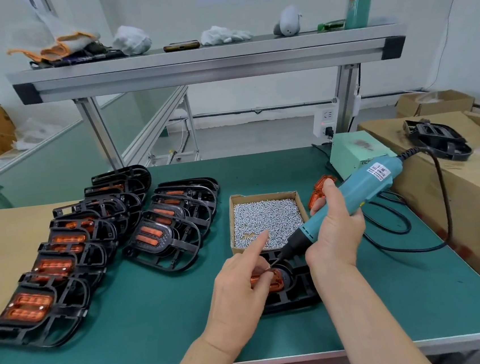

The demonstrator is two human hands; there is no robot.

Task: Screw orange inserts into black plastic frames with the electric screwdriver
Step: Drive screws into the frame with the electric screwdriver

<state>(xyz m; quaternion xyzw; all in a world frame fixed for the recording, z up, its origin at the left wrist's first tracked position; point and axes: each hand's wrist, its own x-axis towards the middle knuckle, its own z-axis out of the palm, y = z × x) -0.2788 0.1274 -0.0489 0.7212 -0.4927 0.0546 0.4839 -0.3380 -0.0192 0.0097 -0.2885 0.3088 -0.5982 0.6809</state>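
Observation:
My right hand [337, 231] grips the teal electric screwdriver [361, 191], tilted with its bit down toward the work. Under the bit lies a black plastic frame [296, 290] with an orange insert [268, 279] seated in it, at the near middle of the green mat. My left hand [239, 288] hovers over the insert, index finger pointing up and forward, the other fingers curled near the bit tip; whether they pinch a screw is hidden. Loose orange inserts [321, 188] lie behind my right hand.
A cardboard tray of small silver screws [266, 219] sits just behind the frame. Two rows of black frames with orange inserts [66, 259] fill the left of the mat. A green power box [354, 152], the tool's black cable [391, 225] and cardboard boxes [471, 196] stand on the right.

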